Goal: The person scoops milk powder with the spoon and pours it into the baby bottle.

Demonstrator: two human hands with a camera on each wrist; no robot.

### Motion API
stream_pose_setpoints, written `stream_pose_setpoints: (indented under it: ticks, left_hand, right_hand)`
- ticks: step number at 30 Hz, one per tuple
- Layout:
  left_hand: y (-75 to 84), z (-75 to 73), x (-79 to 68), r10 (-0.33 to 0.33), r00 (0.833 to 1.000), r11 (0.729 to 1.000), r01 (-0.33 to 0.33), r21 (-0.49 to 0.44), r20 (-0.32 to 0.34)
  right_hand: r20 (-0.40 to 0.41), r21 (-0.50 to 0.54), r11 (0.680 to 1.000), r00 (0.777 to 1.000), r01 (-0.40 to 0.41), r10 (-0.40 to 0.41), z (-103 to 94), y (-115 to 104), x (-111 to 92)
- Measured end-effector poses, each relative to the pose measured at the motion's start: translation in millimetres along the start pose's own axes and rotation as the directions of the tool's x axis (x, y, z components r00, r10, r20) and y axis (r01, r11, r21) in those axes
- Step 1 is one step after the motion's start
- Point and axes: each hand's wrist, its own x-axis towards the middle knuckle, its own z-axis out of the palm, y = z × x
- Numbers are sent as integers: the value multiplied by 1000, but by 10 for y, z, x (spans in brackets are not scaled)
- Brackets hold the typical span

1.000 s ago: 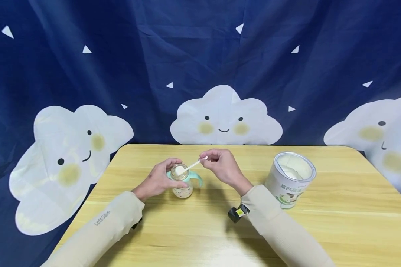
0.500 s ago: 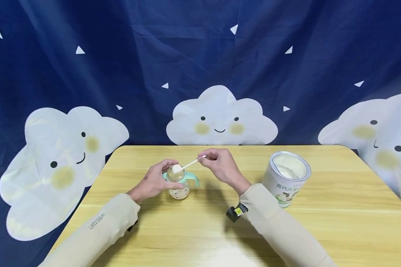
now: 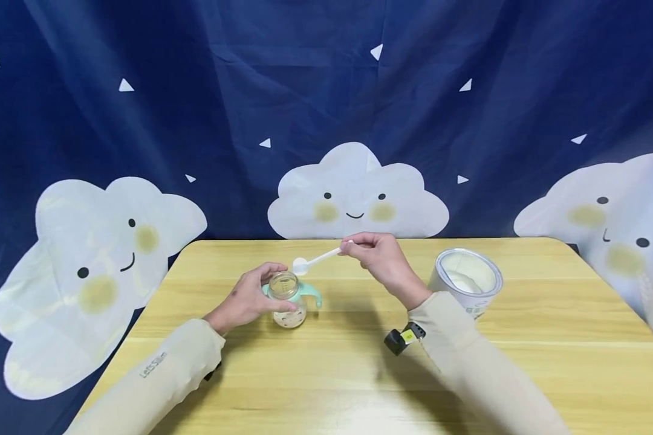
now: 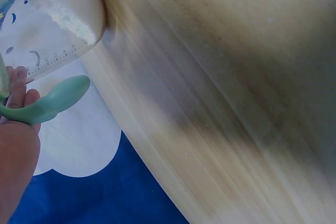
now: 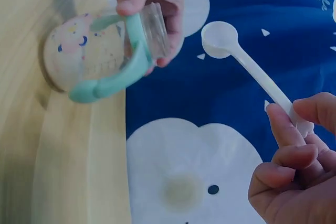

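In the head view my left hand [image 3: 251, 296] grips a clear baby bottle [image 3: 290, 315] round its neck, fingers behind and thumb in front. The bottle stands upright and uncapped, with mint-green handles [image 3: 310, 292] at its sides. White powder [image 4: 68, 22] shows near its base in the left wrist view. My right hand [image 3: 383, 263] pinches the end of a long-handled white measuring scoop [image 3: 300, 266]. Its bowl hangs just above and to the right of the bottle's mouth, apart from it. No heap of powder shows in the bowl [image 5: 219, 39] in the right wrist view.
An opened milk powder can [image 3: 466, 302] stands on the wooden table [image 3: 326, 374] to the right, partly behind my right forearm. White powder [image 3: 464, 282] lies inside it. A dark blue curtain [image 3: 305, 78] with cloud prints hangs behind the table's far edge.
Half a second ago the scoop sat at the bottle's mouth with white powder in it. Now my right hand has drawn it up and right, and the heap is gone. My left hand keeps its grip.
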Motion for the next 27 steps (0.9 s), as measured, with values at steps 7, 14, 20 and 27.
stream_pose_setpoints:
  ticks: [7,14,20,27]
  left_hand:
    - [7,0,-10,-8,1000,1000,8,-17,-6]
    - [-2,11,-12,10,1000,1000,-10,-7,-6]
    - [-15,16,-10,0,1000,1000,0,3,-9]
    - [9,12,-18,0,1000,1000,0,-27,1]
  right_hand:
    - [-27,15,999,999,-29,29,-217,-7,-44]
    - [-68,-24,998,996,-61,59,-466,-16,-100]
    - [-94,-43,998,995,-42,37,-650,-56,-161]
    - [-131,-77,996,991,-49,39,-871,-123,-257]
